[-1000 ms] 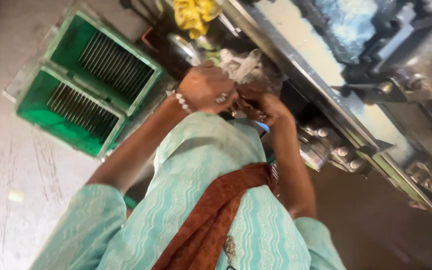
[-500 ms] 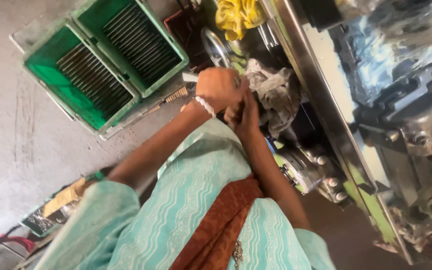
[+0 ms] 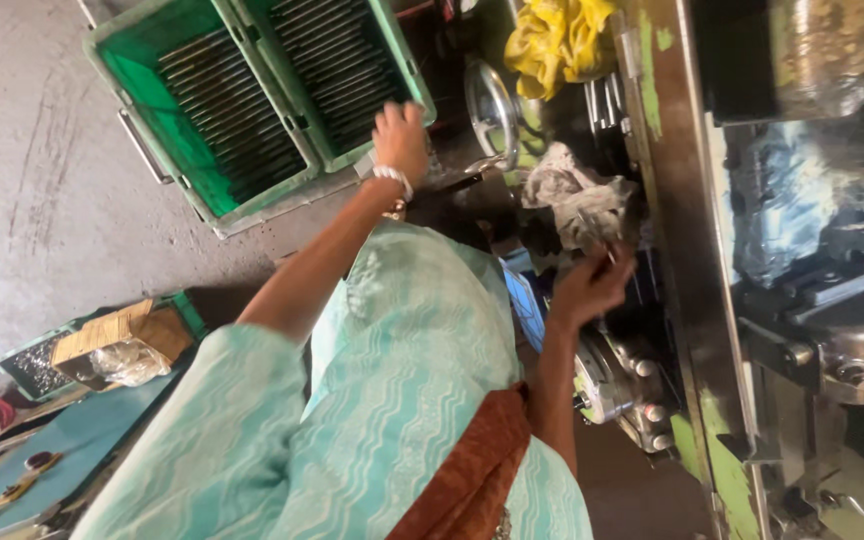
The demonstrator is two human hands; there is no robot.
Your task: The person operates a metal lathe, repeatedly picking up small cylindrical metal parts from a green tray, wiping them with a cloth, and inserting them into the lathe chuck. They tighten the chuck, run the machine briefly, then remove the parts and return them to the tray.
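The green crate [image 3: 252,110] sits on the grey floor, tilted in view, its two compartments filled with rows of dark metal rods [image 3: 227,110]. Your left hand [image 3: 399,140] rests at the crate's near right corner, fingers loosely curled over the rim; whether they pinch a rod you cannot tell from here. A pale beaded bracelet [image 3: 392,178] circles that wrist.

Well right of the crate, your right hand [image 3: 592,285] is half closed, fingertips pinching a thin metal pin [image 3: 602,250] just below a crumpled grey rag [image 3: 577,195]. Above the rag lies a yellow cloth [image 3: 557,40], beside a round metal handwheel [image 3: 492,110]. Farther right of the crate runs the green-painted machine frame [image 3: 667,150].
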